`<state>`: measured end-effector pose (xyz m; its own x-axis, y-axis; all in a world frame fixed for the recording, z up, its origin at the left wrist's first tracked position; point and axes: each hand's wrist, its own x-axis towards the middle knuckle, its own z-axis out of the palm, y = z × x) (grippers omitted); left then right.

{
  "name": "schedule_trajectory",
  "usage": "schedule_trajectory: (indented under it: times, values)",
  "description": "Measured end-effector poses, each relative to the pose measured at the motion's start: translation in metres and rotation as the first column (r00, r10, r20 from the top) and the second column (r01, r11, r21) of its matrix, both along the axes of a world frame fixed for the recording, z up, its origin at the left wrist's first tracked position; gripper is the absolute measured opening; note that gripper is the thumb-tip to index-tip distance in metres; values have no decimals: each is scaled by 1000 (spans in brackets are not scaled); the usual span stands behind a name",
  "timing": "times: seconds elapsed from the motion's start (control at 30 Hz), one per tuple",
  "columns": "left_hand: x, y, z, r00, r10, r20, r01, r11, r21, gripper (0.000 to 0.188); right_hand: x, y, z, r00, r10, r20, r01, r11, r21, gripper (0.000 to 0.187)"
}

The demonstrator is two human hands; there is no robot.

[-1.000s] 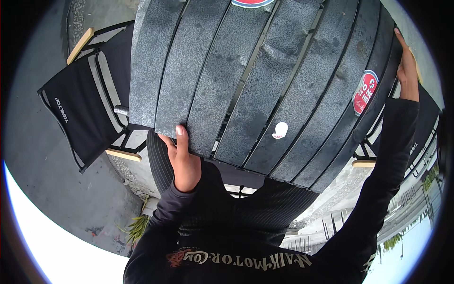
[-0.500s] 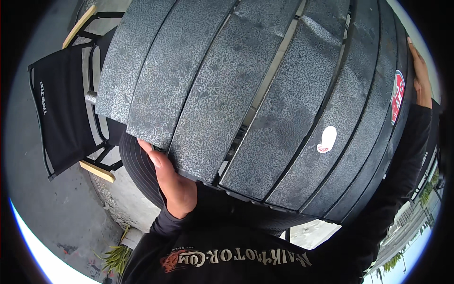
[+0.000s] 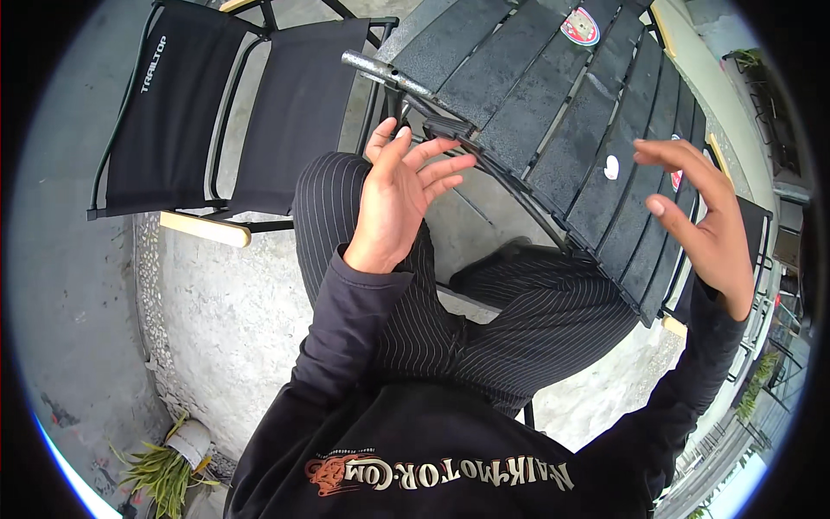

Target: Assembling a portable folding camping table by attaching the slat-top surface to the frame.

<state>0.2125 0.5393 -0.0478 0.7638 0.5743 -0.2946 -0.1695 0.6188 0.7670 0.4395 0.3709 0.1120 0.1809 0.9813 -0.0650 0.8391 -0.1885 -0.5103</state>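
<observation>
A dark grey slatted roll-top tabletop [image 3: 519, 130] lies spread over a metal table frame in front of me, just beyond my knees. Its left side leaves the end of a speckled frame tube [image 3: 380, 71] bare. My left hand [image 3: 393, 203] hovers near the tabletop's near left corner, palm up, fingers spread and holding nothing. Above the right part of the slats is my right hand [image 3: 705, 221], its thumb and fingers apart and nothing between them. A white sticker [image 3: 611, 167] and a red and blue sticker [image 3: 580, 27] mark the slats.
A black folding chair [image 3: 298, 112] with a wooden armrest [image 3: 206, 229] stands at the left, close to the table. Part of another black chair [image 3: 754, 233] shows at the right. A potted plant [image 3: 160, 471] is at the lower left on the concrete floor [image 3: 225, 320].
The tabletop, held up close to me by both hands, has gone down and away from me onto the frame. Both hands have let go of its edges.
</observation>
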Motion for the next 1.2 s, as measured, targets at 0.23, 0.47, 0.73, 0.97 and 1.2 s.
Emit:
schedule_trajectory:
  times: [0.23, 0.47, 0.73, 0.97, 1.2]
  values:
    - [21, -14, -15, 951, 268, 152, -45, 608, -793, 49, -93, 30, -56, 917, 280, 283, -322, 940, 114, 36]
    - [24, -2, 5, 948, 286, 139, -208, 890, -406, 35, -93, 63, -105, 851, -5, 525, -176, 940, 294, 50]
    - [36, 2, -23, 946, 230, 228, -186, 962, -201, 24, -85, 77, -123, 886, -118, 449, -103, 893, 438, 37]
    - [36, 1, -26, 900, 394, 189, -385, 919, -80, 44, -66, 91, -111, 979, -98, 180, 23, 926, 376, 26]
    - [38, -1, -33, 892, 410, 193, -391, 911, -127, 55, -59, 110, -97, 928, 11, 374, -121, 955, 271, 32]
